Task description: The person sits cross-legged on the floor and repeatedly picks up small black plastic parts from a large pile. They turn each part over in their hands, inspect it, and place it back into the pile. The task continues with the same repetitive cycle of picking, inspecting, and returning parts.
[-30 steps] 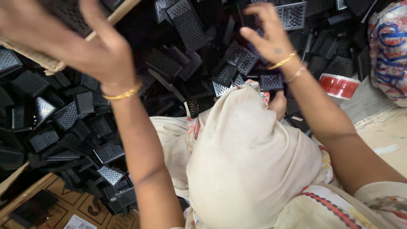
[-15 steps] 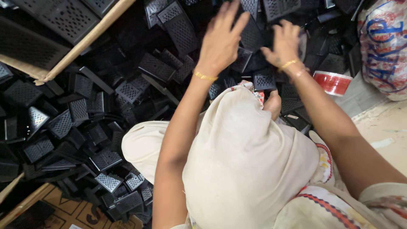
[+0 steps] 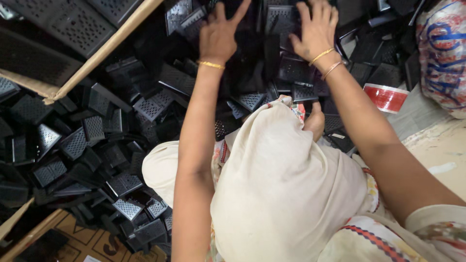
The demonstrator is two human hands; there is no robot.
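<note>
A big heap of black perforated plastic parts [image 3: 102,126] covers the floor ahead of me. My left hand [image 3: 219,33] reaches far forward into the top of the heap, fingers spread over the pieces, holding nothing that I can see. My right hand [image 3: 314,26] lies beside it, fingers apart, pressing on a black perforated piece [image 3: 283,19]. Both wrists wear gold bangles. My knee under cream cloth [image 3: 281,189] fills the lower middle.
A cardboard box [image 3: 104,46] with stacked black perforated panels stands at the upper left. A roll of red and white tape [image 3: 386,97] lies at the right, next to a printed sack [image 3: 444,53]. Flat cardboard [image 3: 87,242] lies at the lower left. Pale floor shows at the right.
My left hand swung from the cardboard box at the left over to the heap's top centre. My right hand moved further up into the pile, and the view shifted forward.
</note>
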